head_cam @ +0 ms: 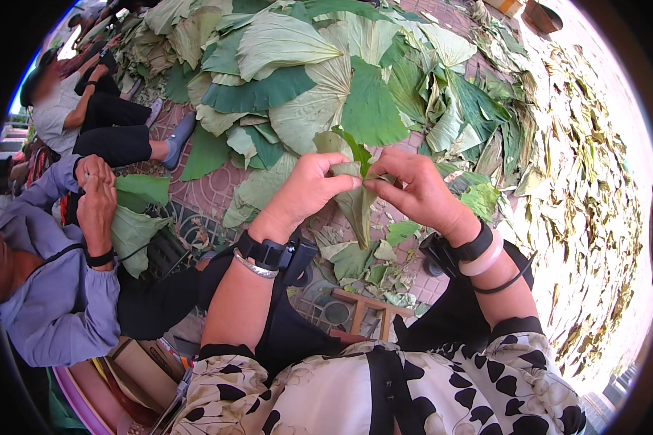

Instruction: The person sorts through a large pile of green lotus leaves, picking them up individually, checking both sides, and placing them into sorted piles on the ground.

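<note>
Between my two hands is a folded lotus leaf (355, 209), pale green on its outer side with a bright green strip showing at the top. Its narrow end points down toward my lap. My left hand (320, 182) pinches its upper left edge between thumb and fingers. On the other side, the thumb and fingertips of my right hand (411, 185) grip the upper right edge. The fingertips of both hands almost meet at the fold. Beyond them lies a large heap of lotus leaves (310, 103), some dark green side up, others showing pale veined undersides.
To my left sits a co-worker in a lilac top, whose hands (95, 190) hold another lotus leaf (136, 234). Farther back another person (65, 109) sits by the heap. Drying leaf pieces (582, 217) cover sunlit ground at right. A wooden frame (373, 310) is near my knees.
</note>
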The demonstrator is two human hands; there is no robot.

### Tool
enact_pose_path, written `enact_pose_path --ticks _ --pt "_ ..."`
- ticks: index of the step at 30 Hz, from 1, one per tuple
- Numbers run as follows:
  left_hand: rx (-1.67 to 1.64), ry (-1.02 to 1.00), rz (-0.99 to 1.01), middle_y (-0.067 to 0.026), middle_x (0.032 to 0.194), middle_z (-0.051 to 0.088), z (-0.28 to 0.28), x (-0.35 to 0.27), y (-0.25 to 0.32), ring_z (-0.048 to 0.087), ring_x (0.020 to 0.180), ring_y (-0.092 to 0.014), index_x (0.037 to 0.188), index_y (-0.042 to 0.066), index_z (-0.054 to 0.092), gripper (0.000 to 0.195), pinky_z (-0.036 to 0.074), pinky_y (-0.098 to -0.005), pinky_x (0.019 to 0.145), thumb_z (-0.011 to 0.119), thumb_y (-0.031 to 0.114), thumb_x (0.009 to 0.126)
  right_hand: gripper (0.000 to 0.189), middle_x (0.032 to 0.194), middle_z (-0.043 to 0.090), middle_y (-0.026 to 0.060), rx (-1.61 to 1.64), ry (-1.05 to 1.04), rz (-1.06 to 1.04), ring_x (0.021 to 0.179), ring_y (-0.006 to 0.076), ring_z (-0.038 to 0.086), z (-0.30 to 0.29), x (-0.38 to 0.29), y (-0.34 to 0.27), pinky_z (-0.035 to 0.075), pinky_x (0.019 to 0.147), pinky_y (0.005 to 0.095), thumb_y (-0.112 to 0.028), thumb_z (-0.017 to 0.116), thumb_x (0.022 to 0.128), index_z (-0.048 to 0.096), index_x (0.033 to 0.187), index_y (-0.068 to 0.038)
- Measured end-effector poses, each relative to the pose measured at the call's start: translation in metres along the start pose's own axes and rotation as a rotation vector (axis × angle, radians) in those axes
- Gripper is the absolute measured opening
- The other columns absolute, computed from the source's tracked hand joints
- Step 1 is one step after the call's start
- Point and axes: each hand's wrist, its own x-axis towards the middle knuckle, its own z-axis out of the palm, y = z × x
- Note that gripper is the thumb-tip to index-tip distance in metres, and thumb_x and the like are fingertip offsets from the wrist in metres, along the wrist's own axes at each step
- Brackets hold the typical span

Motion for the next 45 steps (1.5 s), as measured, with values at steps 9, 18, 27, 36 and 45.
enact_pose_path --ticks 9,18,27,36,45 --pt "0.259 -0.001 0.153 0.007 0.081 0.056 -0.004 0.003 -0.003 0.047 0.07 -0.001 0.099 -0.003 0.068 0.021 0.038 -0.0198 0.061 0.072 0.01 0.084 0.017 0.076 0.056 0.0135 -0.034 -0.006 0.0 0.068 0.0317 0.056 0.0 -0.002 0.002 0.044 0.06 0.0385 -0.013 0.071 0.081 0.063 0.091 -0.002" --pt "0.259 0.09 0.101 0.0069 0.074 0.055 0.001 0.002 -0.003 0.046 0.066 -0.002 0.092 -0.002 0.068 0.014 0.038 -0.0207 0.059 0.071 0.009 0.083 0.018 0.077 0.057 0.013 -0.066 -0.053 0.041 0.073 0.0326 0.058 0.0 0.0 0.005 0.046 0.063 0.0392 -0.018 0.072 0.081 0.064 0.089 -0.004" --pt "0.238 -0.001 0.224 0.0022 0.087 0.056 -0.003 0.004 -0.009 0.053 0.075 -0.005 0.098 -0.001 0.068 0.019 0.043 -0.022 0.065 0.074 0.005 0.081 0.012 0.08 0.056 0.0106 -0.058 -0.029 -0.059 0.069 0.025 0.058 0.0 0.0 0.011 0.046 0.059 0.0337 -0.009 0.071 0.083 0.064 0.089 -0.001" --pt "0.492 -0.03 0.13 -0.0003 0.084 0.057 0.001 0.002 -0.007 0.053 0.073 -0.008 0.096 -0.001 0.068 0.018 0.044 -0.025 0.064 0.073 0.007 0.081 0.011 0.083 0.055 0.008 0.041 -0.085 0.017 0.066 0.015 0.061 0.002 -0.002 0.012 0.049 0.055 0.0273 -0.003 0.068 0.085 0.063 0.094 0.001" --pt "0.545 -0.009 0.162 -0.006 0.081 0.058 -0.001 0.001 -0.008 0.055 0.076 -0.013 0.088 -0.002 0.065 0.014 0.044 -0.0276 0.071 0.07 0.009 0.08 0.017 0.078 0.063 0.0144 0.016 -0.134 0.165 0.069 0.034 0.06 0.002 0.001 0.002 0.048 0.063 0.0398 -0.013 0.073 0.079 0.066 0.092 -0.004"
